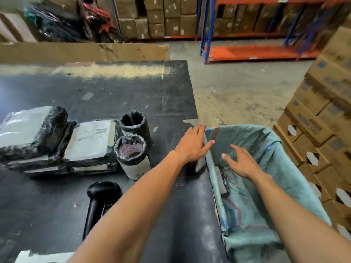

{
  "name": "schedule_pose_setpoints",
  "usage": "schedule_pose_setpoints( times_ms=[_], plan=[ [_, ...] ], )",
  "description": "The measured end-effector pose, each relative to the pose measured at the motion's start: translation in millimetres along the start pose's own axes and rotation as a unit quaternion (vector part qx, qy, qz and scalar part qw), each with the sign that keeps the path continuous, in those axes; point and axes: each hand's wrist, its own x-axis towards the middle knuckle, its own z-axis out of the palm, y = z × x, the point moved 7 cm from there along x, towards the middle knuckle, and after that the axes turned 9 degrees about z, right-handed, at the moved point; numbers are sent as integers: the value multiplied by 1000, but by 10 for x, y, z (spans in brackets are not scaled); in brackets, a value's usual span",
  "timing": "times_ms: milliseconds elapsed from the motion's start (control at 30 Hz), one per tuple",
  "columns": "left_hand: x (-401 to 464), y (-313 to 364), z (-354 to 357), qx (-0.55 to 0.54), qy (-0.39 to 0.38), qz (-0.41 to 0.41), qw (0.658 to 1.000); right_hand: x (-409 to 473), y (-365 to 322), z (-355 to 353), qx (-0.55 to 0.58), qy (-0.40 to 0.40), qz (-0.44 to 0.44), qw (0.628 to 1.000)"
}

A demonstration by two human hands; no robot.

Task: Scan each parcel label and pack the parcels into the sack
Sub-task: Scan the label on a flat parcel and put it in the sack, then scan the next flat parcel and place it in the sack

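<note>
1. Warehouse racking in orange and blue, loaded with brown cartons (pixel 171 17), lines the back of the room, behind a dark, scuffed work table (pixel 117 92) on a concrete floor.
2. At the table's right edge hangs a green woven sack (pixel 269 168), its mouth open, with one dark wrapped parcel (pixel 223 181) lying inside against the near wall.
3. The person's left hand (pixel 191 145) reaches across the table edge, palm down and fingers loosely spread, fingertips touching the sack's rim.
4. The right hand (pixel 241 162) hovers over the sack's opening, fingers spread and holding nothing, just above and beside the parcel inside.
5. Flat black-wrapped parcels with white labels (pixel 89 141) lie stacked on the table well to the left of both hands.
6. Two upright wrapped rolls (pixel 132 154) stand next to that stack, near the left forearm.
7. A black handheld scanner (pixel 100 198) rests on the table, partly hidden behind the left forearm.
8. More stacked cartons (pixel 326 103) rise at the right.
</note>
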Motion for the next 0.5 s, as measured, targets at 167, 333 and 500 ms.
schedule_pose_setpoints(
  times_ms=[167, 333, 500],
  plan=[
    [-379, -91, -1133, 26, 122, 44, 991, -535, -871, -379, -21, 57, -46, 997],
    [-1048, -750, -1937, 88, 161, -7, 983, -1037, -1864, -434, -22, 116, -110, 987],
    [-1824, -1636, -2147, 111, 106, -144, 978, -1531, -2837, -191, -26, 126, -185, 974]
  ],
)
